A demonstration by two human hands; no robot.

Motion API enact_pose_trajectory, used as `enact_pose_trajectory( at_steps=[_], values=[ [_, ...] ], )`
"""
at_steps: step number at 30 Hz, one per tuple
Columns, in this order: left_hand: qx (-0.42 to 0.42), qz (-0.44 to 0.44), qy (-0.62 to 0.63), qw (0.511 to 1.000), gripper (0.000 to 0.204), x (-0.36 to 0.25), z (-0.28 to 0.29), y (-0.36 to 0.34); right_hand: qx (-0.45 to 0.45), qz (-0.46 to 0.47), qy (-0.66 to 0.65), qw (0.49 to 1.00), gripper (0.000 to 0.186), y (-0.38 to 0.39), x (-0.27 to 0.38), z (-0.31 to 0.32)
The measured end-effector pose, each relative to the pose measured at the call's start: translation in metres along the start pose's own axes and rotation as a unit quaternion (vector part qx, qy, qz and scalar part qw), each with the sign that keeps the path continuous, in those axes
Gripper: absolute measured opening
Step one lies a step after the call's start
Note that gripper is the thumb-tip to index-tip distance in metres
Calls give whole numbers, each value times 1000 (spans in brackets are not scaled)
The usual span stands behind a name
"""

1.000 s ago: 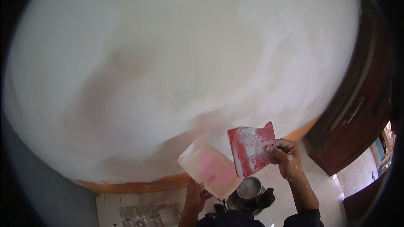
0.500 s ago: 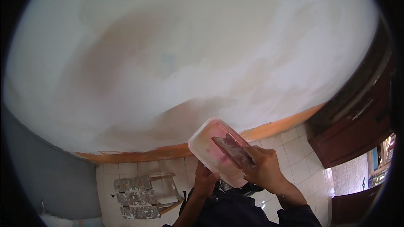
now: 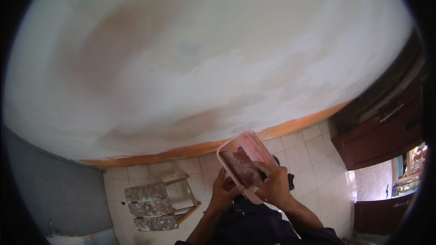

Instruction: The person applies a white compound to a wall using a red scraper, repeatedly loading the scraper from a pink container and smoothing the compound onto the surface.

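Observation:
In front of my body is a pink plastic tub (image 3: pixel 260 146) with rounded corners, smeared with pale paste. My left hand (image 3: pixel 223 192) is closed on its near left side, with the thumb along the rim. A wide, flat scraper (image 3: pixel 237 159) with a reddish-brown, paste-stained blade is gripped in my right hand (image 3: pixel 275 186). The blade lies slanted over the tub, by its left rim. White smears mark my right fingers. Beyond the tub rises a wall (image 3: pixel 190 77) with white coating and brownish, uneven patches.
An orange band (image 3: pixel 154 155) runs along the wall's foot. On the pale tiled floor (image 3: pixel 313 168), a paint-spattered wooden stool (image 3: pixel 152 206) stands to the left. A grey surface (image 3: pixel 54 181) borders the far left. At the right is a dark red wooden door (image 3: pixel 381 136) beside a bright opening.
The scraper has moved left across the tub and turned, its blade now by the left rim. The tub has shifted slightly right and is tilted differently. My left hand has moved with it.

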State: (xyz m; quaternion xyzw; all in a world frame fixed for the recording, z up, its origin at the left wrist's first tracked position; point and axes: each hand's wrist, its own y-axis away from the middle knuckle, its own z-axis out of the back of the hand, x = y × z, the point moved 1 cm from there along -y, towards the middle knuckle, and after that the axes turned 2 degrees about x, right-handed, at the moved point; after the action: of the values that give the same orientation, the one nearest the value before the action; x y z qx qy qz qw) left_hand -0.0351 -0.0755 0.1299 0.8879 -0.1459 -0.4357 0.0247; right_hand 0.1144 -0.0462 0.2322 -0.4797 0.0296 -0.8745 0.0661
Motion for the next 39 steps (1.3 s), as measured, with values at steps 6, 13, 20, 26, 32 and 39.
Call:
enact_pose_trajectory(
  at_steps=[6, 13, 20, 26, 32, 39],
  values=[
    [-34, 63, -1, 997, 85, -5, 0, 5, 1, -103, -39, 994, 25, 1, 0, 26],
    [-59, 64, 35, 996, 71, -18, -20, 9, -67, -168, -292, 939, 13, -2, -11, 71],
    [-9, 89, 57, 994, 64, -16, -25, 2, 4, -148, -513, 845, 18, -11, -27, 85],
    [-25, 59, 69, 996, 55, -30, -51, 27, 11, -123, -462, 878, 19, -1, -4, 103],
    [10, 57, 69, 996, 51, -46, -58, 62, 1, -89, -509, 856, 16, 17, 36, 109],
    [35, 53, 96, 993, 55, -63, -62, 87, -169, 203, -309, 914, 16, -4, 157, 191]
  ],
)
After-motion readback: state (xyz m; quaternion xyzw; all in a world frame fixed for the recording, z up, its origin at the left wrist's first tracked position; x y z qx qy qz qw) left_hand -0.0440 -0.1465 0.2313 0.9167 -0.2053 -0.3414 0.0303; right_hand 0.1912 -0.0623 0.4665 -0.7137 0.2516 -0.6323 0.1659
